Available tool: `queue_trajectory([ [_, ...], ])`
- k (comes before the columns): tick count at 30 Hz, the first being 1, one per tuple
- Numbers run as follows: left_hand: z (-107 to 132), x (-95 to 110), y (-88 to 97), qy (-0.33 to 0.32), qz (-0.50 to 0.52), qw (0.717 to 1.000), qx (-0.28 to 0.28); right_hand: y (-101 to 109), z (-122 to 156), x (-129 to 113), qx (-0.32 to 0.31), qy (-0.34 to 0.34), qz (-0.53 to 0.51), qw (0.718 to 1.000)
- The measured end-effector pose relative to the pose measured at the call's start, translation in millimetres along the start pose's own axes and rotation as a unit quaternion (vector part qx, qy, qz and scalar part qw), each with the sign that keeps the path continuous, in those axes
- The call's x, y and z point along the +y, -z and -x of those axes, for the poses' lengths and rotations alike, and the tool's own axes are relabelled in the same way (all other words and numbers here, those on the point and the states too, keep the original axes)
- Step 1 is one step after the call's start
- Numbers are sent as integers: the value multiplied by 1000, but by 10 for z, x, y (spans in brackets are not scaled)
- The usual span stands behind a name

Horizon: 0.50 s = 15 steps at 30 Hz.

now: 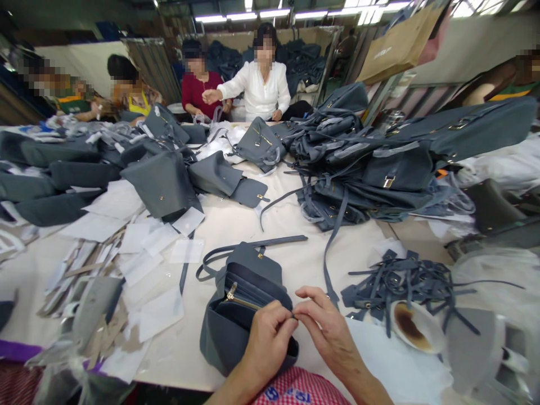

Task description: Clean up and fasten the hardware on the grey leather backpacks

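Observation:
A dark blue-grey bag (217,329) rests on the table right in front of me, its flap folded back and its top gaping. A gold zipper pull shows inside it, and a strap loops out behind. My left hand (272,332) is closed in a pinch on the bag's upper right rim. Close against it, my right hand (323,320) pinches at the same spot, with thumb and forefinger together and the other fingers raised. Something small and dark shows between the fingertips, too small to name.
Stacked bags (379,163) fill the back right, and more bags (160,180) lie back left. Loose straps (400,281) and a dish with brown liquid (415,326) are at right. Paper sheets (162,312) cover the left. Co-workers (265,79) sit across the table.

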<state>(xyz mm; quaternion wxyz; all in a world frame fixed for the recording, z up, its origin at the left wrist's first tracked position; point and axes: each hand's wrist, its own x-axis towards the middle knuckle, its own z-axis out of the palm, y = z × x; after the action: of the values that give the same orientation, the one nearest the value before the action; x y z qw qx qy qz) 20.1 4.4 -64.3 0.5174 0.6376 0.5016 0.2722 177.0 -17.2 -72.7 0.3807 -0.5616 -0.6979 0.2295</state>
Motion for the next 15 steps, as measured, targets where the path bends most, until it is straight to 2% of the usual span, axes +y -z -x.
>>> queue_trajectory([
  [5,-57,-61,46,93,165,982,-22,-6,100,156,31,8,41,999],
  [8,-65,-96,53,130,209,969,-24,49,272,388,-19,-37,126,991],
  [11,-54,-106,41,146,229,962,-22,91,426,557,-81,-85,215,969],
  [13,-50,-101,35,145,233,961,-20,102,462,584,-103,-89,202,970],
  [15,-51,-91,34,135,224,965,-20,110,432,539,-96,-66,147,982],
])
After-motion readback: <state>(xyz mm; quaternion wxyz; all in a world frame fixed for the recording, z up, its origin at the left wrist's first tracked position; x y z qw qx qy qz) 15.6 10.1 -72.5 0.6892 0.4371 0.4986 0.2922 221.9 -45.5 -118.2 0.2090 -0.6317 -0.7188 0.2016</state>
